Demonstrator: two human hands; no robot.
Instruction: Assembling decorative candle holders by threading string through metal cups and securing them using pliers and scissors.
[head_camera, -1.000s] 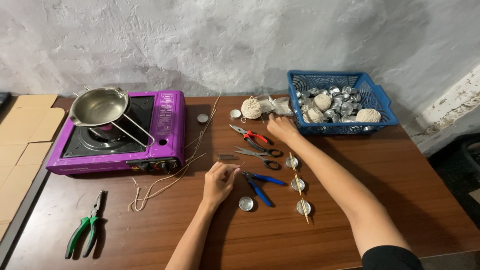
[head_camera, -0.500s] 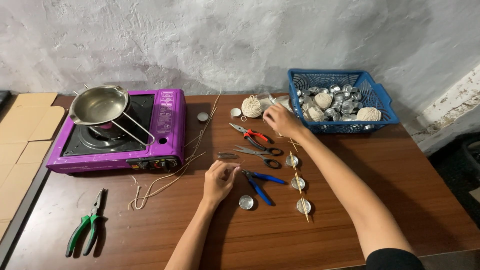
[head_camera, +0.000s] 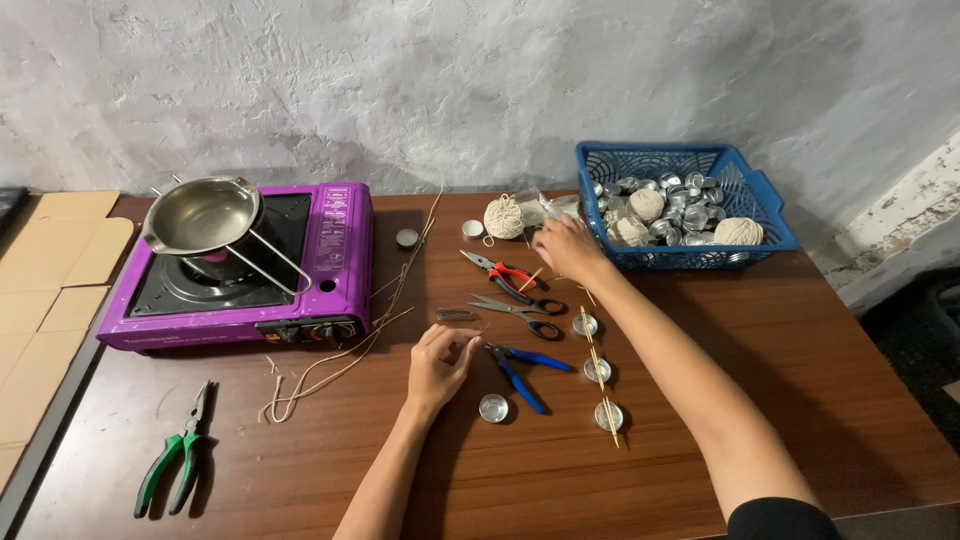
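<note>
Far to the left of both hands, green pliers (head_camera: 175, 462) lie on the desk (head_camera: 780, 380) before a purple stove (head_camera: 250, 265) carrying a steel pot (head_camera: 200, 213), and loose wick strands (head_camera: 340, 355) trail toward the left hand (head_camera: 438, 365), which rests loosely curled and empty just beside the blue pliers (head_camera: 520, 370) and 1 bare metal cup (head_camera: 493, 407). To its right, 3 cups (head_camera: 597, 370) already sit under skewers, while the right hand (head_camera: 565, 245) reaches beyond the scissors (head_camera: 515, 308) toward the twine ball (head_camera: 504, 216) near the blue basket (head_camera: 760, 205) of unused cups; whether it grips anything I cannot tell.
</note>
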